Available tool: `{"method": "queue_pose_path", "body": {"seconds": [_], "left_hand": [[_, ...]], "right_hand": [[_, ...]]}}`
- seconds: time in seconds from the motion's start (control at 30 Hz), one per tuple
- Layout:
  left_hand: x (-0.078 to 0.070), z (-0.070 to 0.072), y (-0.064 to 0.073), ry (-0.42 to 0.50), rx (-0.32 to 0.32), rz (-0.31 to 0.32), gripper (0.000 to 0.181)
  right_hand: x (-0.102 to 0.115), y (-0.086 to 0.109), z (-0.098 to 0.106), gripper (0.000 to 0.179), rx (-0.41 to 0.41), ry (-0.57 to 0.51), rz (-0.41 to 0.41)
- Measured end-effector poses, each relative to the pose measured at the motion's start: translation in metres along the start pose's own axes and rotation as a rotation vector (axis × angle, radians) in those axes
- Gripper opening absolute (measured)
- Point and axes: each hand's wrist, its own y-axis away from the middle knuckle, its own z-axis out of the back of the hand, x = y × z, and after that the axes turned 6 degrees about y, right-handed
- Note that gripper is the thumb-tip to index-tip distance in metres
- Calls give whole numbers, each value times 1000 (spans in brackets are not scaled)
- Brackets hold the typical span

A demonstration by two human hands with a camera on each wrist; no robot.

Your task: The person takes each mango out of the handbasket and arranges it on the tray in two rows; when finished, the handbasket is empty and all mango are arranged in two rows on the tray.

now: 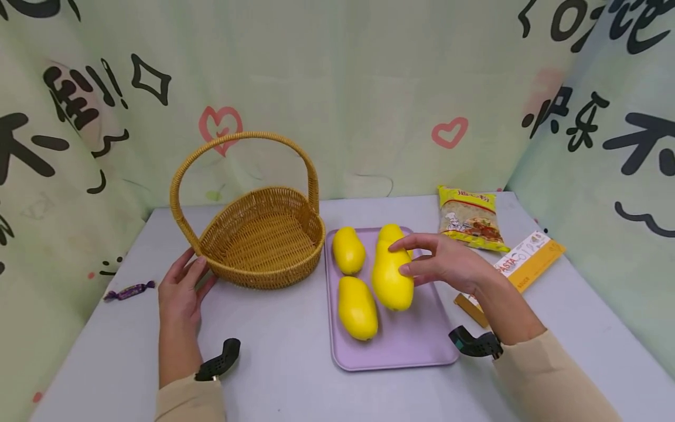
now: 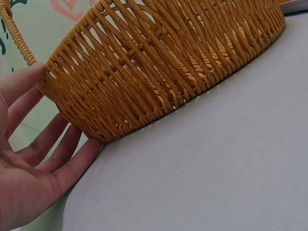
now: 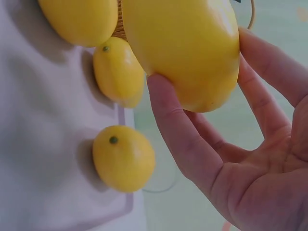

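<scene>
My right hand [image 1: 443,264] pinches a yellow oblong fruit [image 1: 392,281] between thumb and fingers, above the lilac tray [image 1: 411,351]. In the right wrist view this fruit [image 3: 185,53] appears lifted over the others. On the tray are a back-left yellow fruit [image 1: 348,251], a front-left one [image 1: 358,309] and a back-right one [image 1: 391,232], the last partly hidden by the held fruit. At the left of a brown wicker basket [image 1: 263,278], my left hand [image 1: 181,287] holds its side. The left wrist view shows the thumb at the rim and the fingers spread along the wall, low down.
A purple wrapped candy [image 1: 129,291] lies at the table's left edge. Behind the right hand are a yellow food packet [image 1: 471,220] and an orange-and-white pasta box [image 1: 529,261]. The basket's tall handle [image 1: 248,136] arches upward. A printed curtain [image 1: 369,105] hangs around the table.
</scene>
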Motion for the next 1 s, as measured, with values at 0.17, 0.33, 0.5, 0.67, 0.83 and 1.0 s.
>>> {"method": "queue_pose_path", "body": {"seconds": [0.17,0.33,0.5,0.67,0.83,1.0], "left_hand": [[1,3,0,-3,-11,11,65],[1,6,0,11,-9,2,67],[0,5,0,19,-7,0,64],[0,1,-1,5,11,-4,63],[1,0,-3,5,0,-2,62],[1,0,-3,9,0,-10,61]], "right_hand": [[-9,3,-2,49,63,60,-11],[-17,5,-5,47,141,55,-7],[-28,6,-7,44,164,55,-32],[-39,8,-7,43,146,69,-57],[-44,7,-5,44,145,73,-73],[-44,5,-3,45,136,47,-104]]}}
